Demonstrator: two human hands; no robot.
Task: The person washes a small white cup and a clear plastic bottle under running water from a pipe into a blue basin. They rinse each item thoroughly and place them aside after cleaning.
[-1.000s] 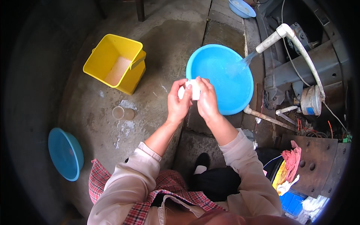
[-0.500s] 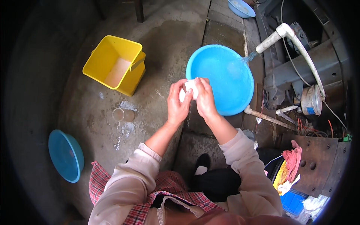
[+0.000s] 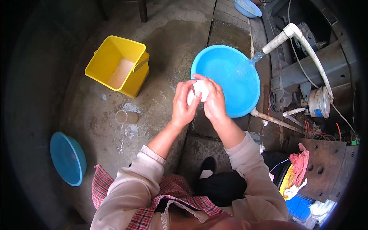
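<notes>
Both my hands are raised in front of me, at the near left edge of a light-blue basin (image 3: 234,92). Between them is a small smooth white object (image 3: 200,89), partly covered by fingers; its kind is unclear. My left hand (image 3: 183,104) grips it from the left, thumb pressed across its front. From the other side my right hand (image 3: 213,100) wraps round it, fingers over the top. Water (image 3: 256,57) runs from a white pipe (image 3: 275,41) into the basin, rippling the surface at the right.
A yellow square bucket (image 3: 134,82) with pale pinkish contents stands at the left. Near it is a clear cup (image 3: 126,117) on the wet concrete. A teal basin (image 3: 68,159) leans at far left. Machinery (image 3: 320,63), pipes and crumpled cloths (image 3: 298,165) line the right side.
My right hand has shifted slightly right and its fingers have moved over the white object, which has turned a little in my hands. Water keeps running into the basin.
</notes>
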